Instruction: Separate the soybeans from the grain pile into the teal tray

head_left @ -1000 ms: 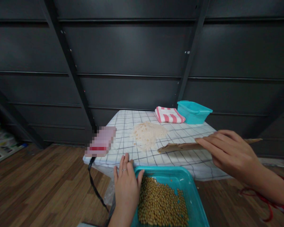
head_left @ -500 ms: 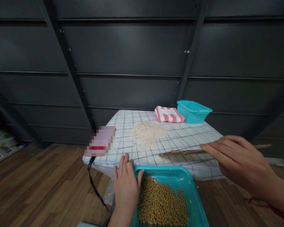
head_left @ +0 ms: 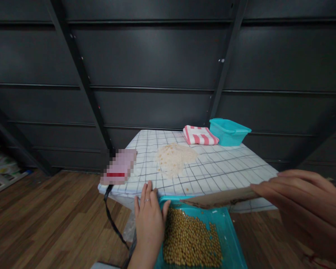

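Observation:
My left hand (head_left: 150,220) grips the left rim of a teal tray (head_left: 235,239), its thumb over the rim and its fingers along the outside. Soybeans (head_left: 192,239) cover much of the tray's bottom. A flat strip of brown cardboard (head_left: 224,197) is pinched in my right hand (head_left: 305,205), its torn edge hanging over the tray's far rim. Beyond the tray, a pale powdery heap (head_left: 176,158) with some larger bits lies on a checked cloth (head_left: 229,168). One small bean-like bit (head_left: 187,189) sits near the cloth's front edge.
A folded pink-and-white striped towel (head_left: 200,135) and a teal basin (head_left: 229,132) stand at the table's back right. A blurred pink object (head_left: 120,166) with a black strap lies at the left edge. Behind is a dark panelled wall (head_left: 151,56).
My right hand has drawn the cardboard toward me, from the cloth to above the tray's far rim, and it has tilted to show more of its flat face. My left hand stays put.

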The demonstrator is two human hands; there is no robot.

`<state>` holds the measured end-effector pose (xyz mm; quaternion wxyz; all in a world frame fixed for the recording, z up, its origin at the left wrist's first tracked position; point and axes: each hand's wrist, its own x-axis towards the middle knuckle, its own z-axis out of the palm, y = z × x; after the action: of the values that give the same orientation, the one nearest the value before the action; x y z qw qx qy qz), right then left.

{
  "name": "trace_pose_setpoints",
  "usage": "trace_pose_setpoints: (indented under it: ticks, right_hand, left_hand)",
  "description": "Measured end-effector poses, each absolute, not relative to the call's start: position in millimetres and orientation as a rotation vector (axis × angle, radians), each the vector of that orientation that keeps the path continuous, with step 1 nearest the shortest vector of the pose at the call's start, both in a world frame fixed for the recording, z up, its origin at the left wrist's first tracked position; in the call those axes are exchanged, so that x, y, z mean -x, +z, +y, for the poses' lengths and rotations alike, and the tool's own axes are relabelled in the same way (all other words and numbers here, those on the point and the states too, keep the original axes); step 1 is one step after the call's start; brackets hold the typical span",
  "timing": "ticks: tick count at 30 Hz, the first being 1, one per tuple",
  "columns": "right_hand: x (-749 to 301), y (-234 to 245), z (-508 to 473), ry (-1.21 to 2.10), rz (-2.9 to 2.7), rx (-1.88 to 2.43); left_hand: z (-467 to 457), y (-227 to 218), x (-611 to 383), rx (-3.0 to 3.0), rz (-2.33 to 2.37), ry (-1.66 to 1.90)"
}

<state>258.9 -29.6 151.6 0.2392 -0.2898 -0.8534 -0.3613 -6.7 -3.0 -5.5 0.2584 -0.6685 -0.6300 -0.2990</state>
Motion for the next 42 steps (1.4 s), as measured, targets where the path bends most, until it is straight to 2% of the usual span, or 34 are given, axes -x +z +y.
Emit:
trace_pose_setpoints:
  ticks: [16,42]
  right_hand:
    - [-248.6,147.5,0.8,-1.234,-2.329,0.768]
    - [-248.6,133.3,2.8,-0.964,-2.413,0.758]
  left_hand:
    - [-1.8,-7.1,5.0,1.807,-1.775,-0.802]
    - [-1.2,-6.1,2.1,1.781,-1.749,-0.728]
